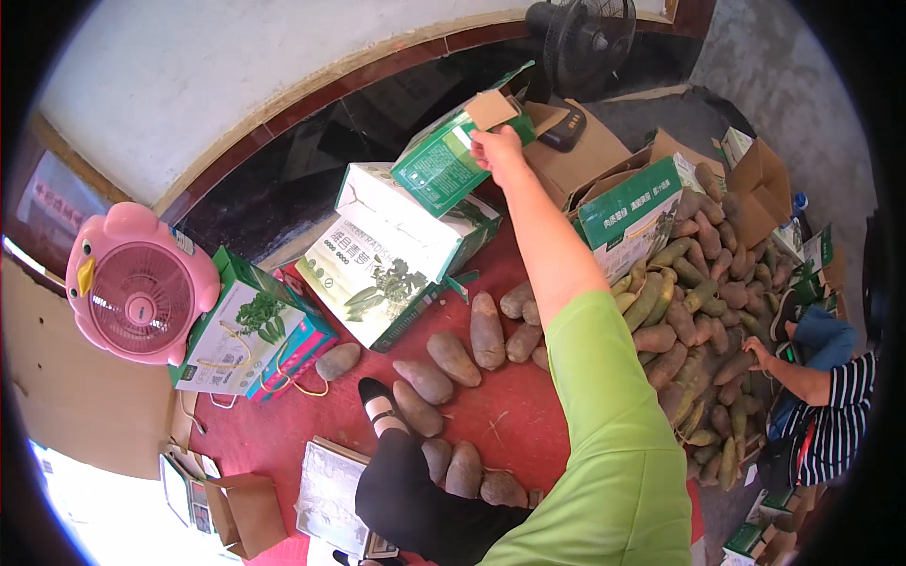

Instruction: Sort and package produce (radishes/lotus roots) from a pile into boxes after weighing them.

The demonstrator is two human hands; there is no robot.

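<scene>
My right hand reaches far forward, its fingers closed on the edge of a green cardboard box. The box is tilted, with a brown flap sticking up beside my fingers. It leans over a white-and-green carton printed with leafy vegetables. Under my outstretched arm, several soil-covered root vegetables lie on the red mat. My left hand is out of view.
A large heap of brown and green roots fills the right, beside an open green box. A person in stripes sits beyond it. A pink fan stands left near a gift box; a black fan stands at the back.
</scene>
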